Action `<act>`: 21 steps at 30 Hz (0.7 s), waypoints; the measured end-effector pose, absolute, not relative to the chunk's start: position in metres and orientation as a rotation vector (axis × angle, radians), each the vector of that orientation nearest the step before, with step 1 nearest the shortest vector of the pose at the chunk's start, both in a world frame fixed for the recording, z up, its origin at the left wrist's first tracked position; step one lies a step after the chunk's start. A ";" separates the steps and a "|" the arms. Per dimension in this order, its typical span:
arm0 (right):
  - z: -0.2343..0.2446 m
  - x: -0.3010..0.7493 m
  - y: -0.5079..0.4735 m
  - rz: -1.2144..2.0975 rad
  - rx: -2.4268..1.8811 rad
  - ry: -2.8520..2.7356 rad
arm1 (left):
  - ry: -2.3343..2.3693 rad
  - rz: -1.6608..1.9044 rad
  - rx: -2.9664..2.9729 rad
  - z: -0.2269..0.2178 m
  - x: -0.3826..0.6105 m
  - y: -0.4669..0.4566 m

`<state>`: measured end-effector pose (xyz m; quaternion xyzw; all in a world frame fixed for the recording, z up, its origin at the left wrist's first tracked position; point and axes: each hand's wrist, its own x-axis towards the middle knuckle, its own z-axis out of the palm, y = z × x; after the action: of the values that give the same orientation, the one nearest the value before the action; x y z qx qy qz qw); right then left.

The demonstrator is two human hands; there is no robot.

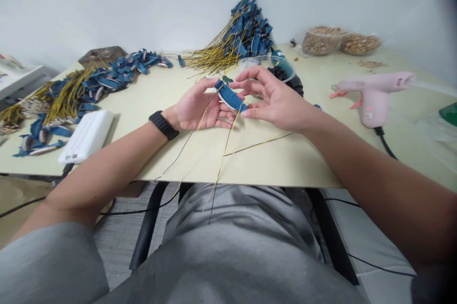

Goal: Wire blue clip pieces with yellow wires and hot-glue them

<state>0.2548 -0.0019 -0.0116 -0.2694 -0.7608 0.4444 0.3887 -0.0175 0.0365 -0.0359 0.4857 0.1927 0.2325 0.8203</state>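
Note:
Between my two hands, above the table, is a small curved blue piece with a pale edge (230,97). Thin yellow and black strands (228,140) hang from it toward the table's front edge. My left hand (203,104), with a black band at the wrist, grips the piece's upper left end between thumb and fingers. At the lower right end, the thumb and fingers of my right hand (273,99) close on the piece. A small dark green bit (227,80) shows just behind it; whether it is attached I cannot tell.
A pink glue gun (374,94) lies at right, its cord running off the front. Behind my right hand stands a clear bowl of black bits (278,73). Blue pieces with yellow strands are heaped at the back (250,33) and left (100,85), near a white power bank (86,136).

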 end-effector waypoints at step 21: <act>-0.015 0.243 -0.014 0.423 -0.832 -1.982 | 0.401 0.597 1.177 -0.046 -0.013 0.035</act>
<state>0.2426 -0.0137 -0.0155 -0.3377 -0.8043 0.1718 0.4578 -0.0126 0.0347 -0.0458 0.5428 0.1849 0.2753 0.7716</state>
